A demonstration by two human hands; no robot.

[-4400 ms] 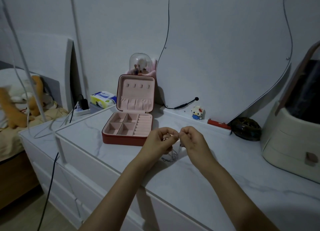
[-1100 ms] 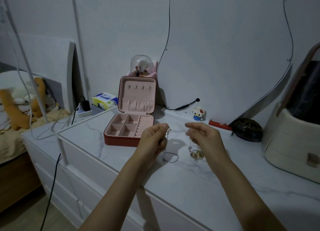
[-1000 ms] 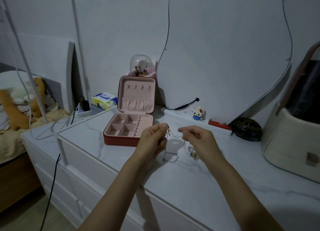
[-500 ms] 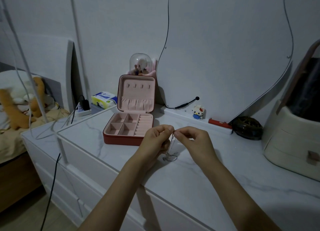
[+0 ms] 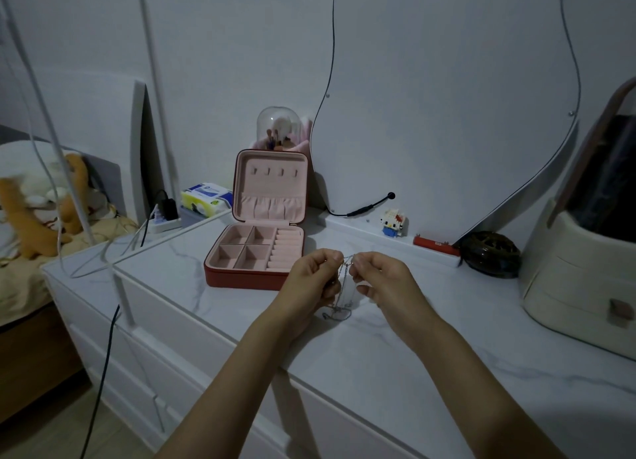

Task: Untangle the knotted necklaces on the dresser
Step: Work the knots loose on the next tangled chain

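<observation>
The left hand [image 5: 311,279] and right hand [image 5: 382,279], fingertips nearly touching, each pinched the necklaces [image 5: 344,286], whose strands hung below in a tangle, apparently not yet separated.

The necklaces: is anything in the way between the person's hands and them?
Nothing visible. The left hand and right hand both pinch the necklaces at the top, and the chains hang down to the dresser. The open jewelry box sits apart, behind and to the left.

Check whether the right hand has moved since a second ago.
Yes. The right hand has closed leftward toward the left hand, nearer the jewelry box.
</observation>
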